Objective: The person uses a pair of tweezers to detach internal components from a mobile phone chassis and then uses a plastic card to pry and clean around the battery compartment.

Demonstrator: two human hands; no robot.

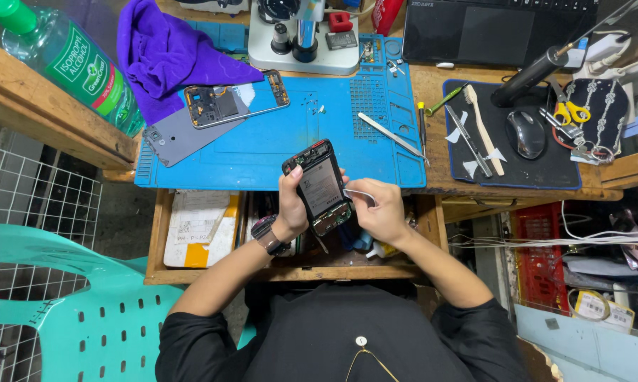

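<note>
While the left hand (292,205) grips an opened phone (320,187) above the blue mat's (319,134) near edge, the right hand (382,209) pinches metal tweezers (360,194) beside it; cluttered wooden bench (432,85), open drawer (213,272) below.

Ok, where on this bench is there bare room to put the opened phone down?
The blue mat's middle is bare, between the phone frame and the tweezers, just beyond the left hand and right hand holding the opened phone. The black pad at right is crowded with tools.
</note>
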